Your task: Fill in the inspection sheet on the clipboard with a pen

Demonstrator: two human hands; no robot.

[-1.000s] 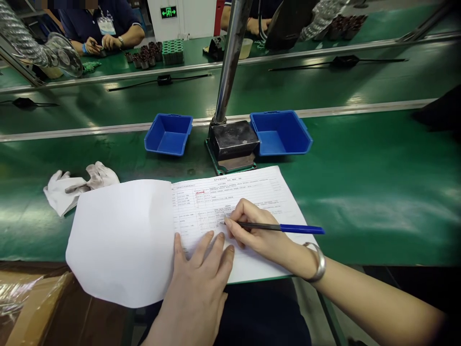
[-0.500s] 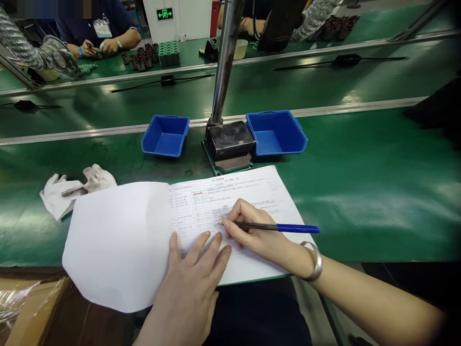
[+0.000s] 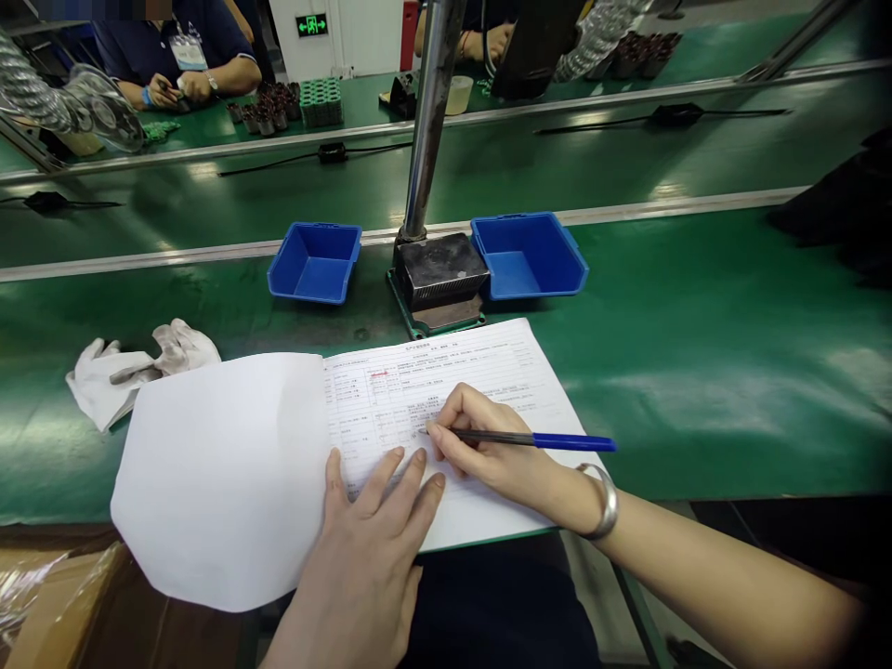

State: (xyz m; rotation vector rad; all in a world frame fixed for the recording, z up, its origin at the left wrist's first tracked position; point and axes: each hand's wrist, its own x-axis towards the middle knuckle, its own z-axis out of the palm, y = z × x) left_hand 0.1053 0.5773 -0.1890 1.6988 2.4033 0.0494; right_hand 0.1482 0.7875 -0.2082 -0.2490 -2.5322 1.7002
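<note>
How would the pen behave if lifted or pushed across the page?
The pen is probably light: it looks slim beside the right hand. It's likely stiff, since its visible length runs straight. Pushed over the page, it might roll, as its body looks round.

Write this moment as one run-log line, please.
right hand: holds slim black-and-blue pen | left hand: rests on white printed page

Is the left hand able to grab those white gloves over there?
Probably yes: the left hand rests palm-down on the printed page and seems to hold nothing. The turned-back page lies between it and the white gloves, but reaching over looks possible.
</note>
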